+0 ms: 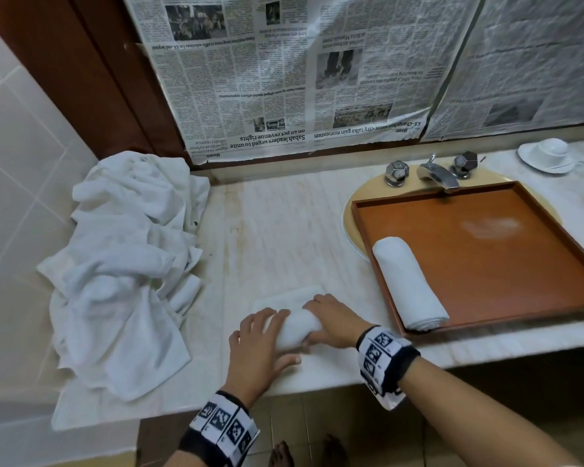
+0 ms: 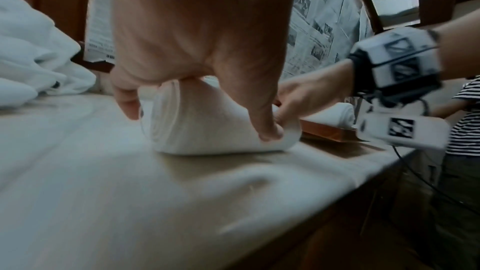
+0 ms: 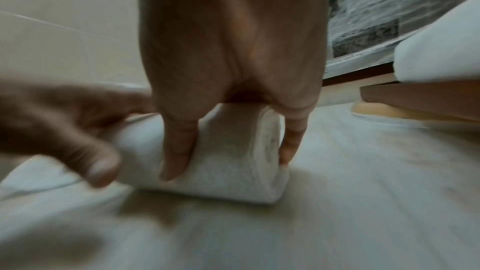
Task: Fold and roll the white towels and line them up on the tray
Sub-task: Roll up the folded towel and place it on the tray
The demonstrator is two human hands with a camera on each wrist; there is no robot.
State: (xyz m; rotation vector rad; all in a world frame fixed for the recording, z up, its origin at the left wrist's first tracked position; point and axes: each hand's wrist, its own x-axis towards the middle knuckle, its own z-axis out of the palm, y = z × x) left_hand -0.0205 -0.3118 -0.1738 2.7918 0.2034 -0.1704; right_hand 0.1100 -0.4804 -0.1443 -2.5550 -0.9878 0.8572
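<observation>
A white towel [image 1: 295,326] lies partly rolled near the counter's front edge, its flat unrolled end [image 1: 287,294] stretching away from me. My left hand [image 1: 260,338] grips the roll's left end, fingers over the top and thumb behind it. My right hand [image 1: 331,318] grips the right end the same way. The left wrist view shows the left hand [image 2: 202,59] wrapped round the roll [image 2: 197,128], and the right wrist view shows the right hand [image 3: 233,59] astride the roll [image 3: 228,163]. One finished rolled towel [image 1: 408,284] lies along the left side of the brown tray [image 1: 486,264].
A heap of loose white towels [image 1: 125,264] covers the counter's left end. The tray sits over the sink, below the faucet [image 1: 439,173]. A cup and saucer [image 1: 550,153] stand at the back right. Newspaper covers the wall behind.
</observation>
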